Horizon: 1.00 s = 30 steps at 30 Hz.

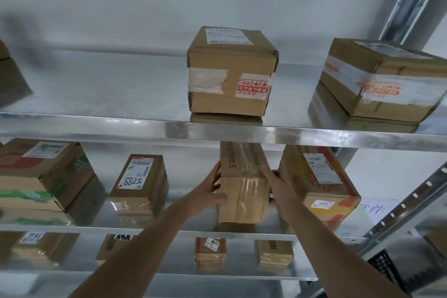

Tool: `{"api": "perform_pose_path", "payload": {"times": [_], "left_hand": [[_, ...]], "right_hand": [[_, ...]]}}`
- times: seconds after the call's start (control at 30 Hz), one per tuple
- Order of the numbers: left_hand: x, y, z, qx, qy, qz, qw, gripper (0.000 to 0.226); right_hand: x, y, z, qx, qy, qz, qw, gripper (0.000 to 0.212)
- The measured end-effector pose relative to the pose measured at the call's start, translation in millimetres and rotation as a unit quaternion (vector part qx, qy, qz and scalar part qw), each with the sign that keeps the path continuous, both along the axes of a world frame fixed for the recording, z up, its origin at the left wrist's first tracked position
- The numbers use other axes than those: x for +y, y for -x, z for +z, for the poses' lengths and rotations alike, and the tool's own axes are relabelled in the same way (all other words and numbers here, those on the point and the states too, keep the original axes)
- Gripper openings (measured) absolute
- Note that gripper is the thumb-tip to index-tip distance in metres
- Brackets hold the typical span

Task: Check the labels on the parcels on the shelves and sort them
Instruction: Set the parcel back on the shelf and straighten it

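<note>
1. Galvanised steel shelving [242, 132] stands against a pale wall; three shelf levels are in view, each carrying taped cardboard parcels.
2. Top level: a cube parcel [232, 72] sits at centre with its label facing up; a second parcel [382, 80] lies to the right.
3. Middle level: the parcel marked 5288 [140, 184] stands left of centre, and the yellow-and-red parcel tagged 5917 [319, 181] stands at the right.
4. Between these two, a narrow tall parcel [244, 191] stands at the shelf's near edge.
5. The left hand [208, 191] presses its left face with fingers extended and the thumb on the front.
6. The right hand [278, 186] grips its right side, fingers wrapped behind.
7. No label shows on the held parcel's visible faces, so its check appears pending.
8. Progress judgement: sorting is under way; the remaining parcels, including those on the bottom level such as 8077 [210, 247], appear still to be checked.
</note>
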<state>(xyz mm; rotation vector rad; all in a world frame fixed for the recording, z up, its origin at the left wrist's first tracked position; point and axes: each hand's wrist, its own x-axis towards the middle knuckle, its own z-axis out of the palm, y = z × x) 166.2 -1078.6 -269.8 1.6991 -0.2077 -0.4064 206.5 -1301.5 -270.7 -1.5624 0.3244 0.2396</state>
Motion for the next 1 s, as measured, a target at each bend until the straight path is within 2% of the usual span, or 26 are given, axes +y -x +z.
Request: {"api": "perform_pose_path", "payload": {"times": [0.07, 0.13, 0.17, 0.23, 0.27, 0.37, 0.4, 0.47, 0.53, 0.6, 0.67, 0.77, 0.83, 0.87, 0.93, 1.0], "left_hand": [[-3.3, 7.5, 2.2, 0.051, 0.036, 0.049, 0.997, 0.059], [-3.6, 12.0, 6.1, 0.095, 0.035, 0.108, 0.989, 0.029], [-2.3, 12.5, 6.5, 0.117, 0.032, 0.130, 0.984, 0.028], [-0.2, 9.9, 3.6, 0.159, 0.025, 0.164, 0.973, 0.046], [-0.2, 9.3, 3.5, 0.170, 0.029, 0.190, 0.967, 0.048], [-2.2, 4.2, -4.2, 0.202, 0.077, 0.248, 0.944, 0.038], [-4.3, 3.0, -6.3, 0.208, 0.087, 0.259, 0.939, 0.033], [-9.9, 4.2, -7.9, 0.228, 0.109, 0.280, 0.926, 0.026], [-13.2, 3.5, -15.3, 0.239, 0.154, 0.287, 0.915, 0.030], [-11.9, 1.5, -27.1, 0.224, 0.168, 0.307, 0.909, 0.037], [-14.3, 6.3, -18.6, 0.225, 0.169, 0.326, 0.903, 0.038], [-16.2, 11.2, 1.2, 0.217, 0.132, 0.322, 0.912, 0.031], [-12.6, 9.6, 10.1, 0.207, 0.094, 0.318, 0.921, 0.034], [-10.5, 7.4, 14.2, 0.211, 0.093, 0.323, 0.918, 0.045], [-7.6, 4.8, 16.5, 0.216, 0.073, 0.316, 0.921, 0.053], [-8.2, 5.9, 19.1, 0.226, 0.061, 0.298, 0.926, 0.042]], "right_hand": [[6.7, 7.8, -4.8, 0.009, -0.001, 0.026, 1.000, 0.044], [12.0, 17.6, -8.6, 0.014, -0.012, 0.043, 0.999, 0.038], [14.1, 22.6, -9.2, 0.003, -0.013, 0.049, 0.999, 0.036], [20.3, 29.8, -13.6, -0.044, -0.003, 0.064, 0.997, 0.034], [23.7, 31.9, -16.2, -0.076, 0.014, 0.075, 0.994, 0.032], [35.0, 36.2, -15.0, -0.185, 0.111, 0.108, 0.970, 0.023], [36.3, 34.6, -15.3, -0.223, 0.176, 0.124, 0.951, 0.029], [36.9, 30.8, -17.0, -0.274, 0.328, 0.162, 0.889, 0.060], [37.1, 31.0, -15.7, -0.288, 0.417, 0.185, 0.842, 0.084], [40.6, 35.0, -13.8, -0.292, 0.467, 0.208, 0.809, 0.093], [44.9, 37.1, -16.3, -0.289, 0.474, 0.244, 0.795, 0.088], [47.2, 34.8, -19.7, -0.279, 0.430, 0.272, 0.815, 0.061], [43.9, 30.4, -22.3, -0.283, 0.438, 0.263, 0.812, 0.044], [40.4, 27.9, -23.9, -0.271, 0.452, 0.248, 0.813, 0.041], [30.6, 21.3, -30.0, -0.198, 0.465, 0.207, 0.837, 0.048], [22.1, 14.7, -35.5, -0.116, 0.421, 0.163, 0.885, 0.065]]}}
